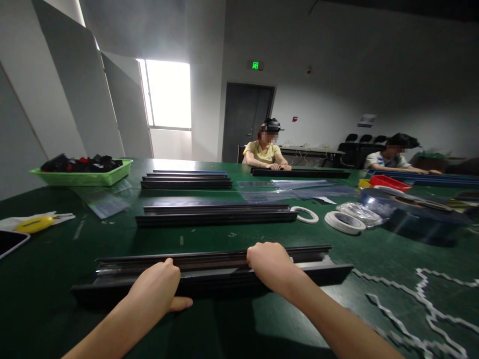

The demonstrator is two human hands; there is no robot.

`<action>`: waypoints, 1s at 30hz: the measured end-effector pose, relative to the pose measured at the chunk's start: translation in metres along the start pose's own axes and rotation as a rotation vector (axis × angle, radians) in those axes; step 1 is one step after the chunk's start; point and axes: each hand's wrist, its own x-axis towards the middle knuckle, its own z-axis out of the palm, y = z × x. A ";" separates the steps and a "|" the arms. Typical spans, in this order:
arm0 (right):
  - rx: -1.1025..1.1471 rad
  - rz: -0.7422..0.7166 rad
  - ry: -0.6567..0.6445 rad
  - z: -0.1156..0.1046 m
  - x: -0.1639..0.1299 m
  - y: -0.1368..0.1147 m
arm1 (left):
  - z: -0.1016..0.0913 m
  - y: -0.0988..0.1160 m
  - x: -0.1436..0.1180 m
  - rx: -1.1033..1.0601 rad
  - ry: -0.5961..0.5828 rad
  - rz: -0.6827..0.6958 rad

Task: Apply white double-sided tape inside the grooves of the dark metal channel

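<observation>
Both hands rest on a long black channel-shaped rail [209, 276] lying crosswise on the green table [45, 279] at six o'clock; the left hand [159, 289] is curled over its near edge, fingers hooked into the groove and thumb flat against the front wall; the right hand [271, 264] is bunched knuckles-up on the top of the rail, fingers folded over the far lip; whether either truly clamps it I cannot tell.

At twelve o'clock from the hands lies a second stack of dark rails [215, 214], matte and straight-edged; beyond it a third stack [186, 180]; at one o'clock two flat white tape rolls [344, 222] and a broad roll of bluish glossy film [411, 212]; at four o'clock zigzag white backing strips [426, 299]; at ten o'clock a green latticed plastic basket [84, 177] of dark parts and, nearer, a yellow-handled tool [35, 224]; clear plastic sleeves [105, 202] beside it.

Two seated people [266, 152] work rails at the table's far edge.
</observation>
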 end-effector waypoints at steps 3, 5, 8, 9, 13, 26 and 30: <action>0.002 0.000 0.003 0.000 0.000 0.000 | -0.001 0.001 0.000 -0.001 -0.021 0.002; 0.006 0.004 0.005 0.001 0.000 0.000 | -0.002 0.001 -0.001 -0.010 -0.031 0.001; 0.002 0.000 0.014 0.002 0.001 0.001 | -0.002 0.001 -0.001 -0.024 -0.036 0.001; -0.001 0.000 0.012 0.003 0.001 0.001 | -0.002 0.001 -0.002 -0.032 -0.039 0.003; -0.011 0.007 0.002 0.005 0.003 0.001 | -0.003 0.002 -0.004 -0.052 -0.049 0.022; -0.005 -0.005 0.028 0.008 0.004 0.002 | -0.005 -0.001 -0.003 -0.069 -0.048 0.022; -0.003 -0.007 0.033 0.007 0.003 0.002 | -0.004 -0.004 -0.001 -0.093 -0.037 0.020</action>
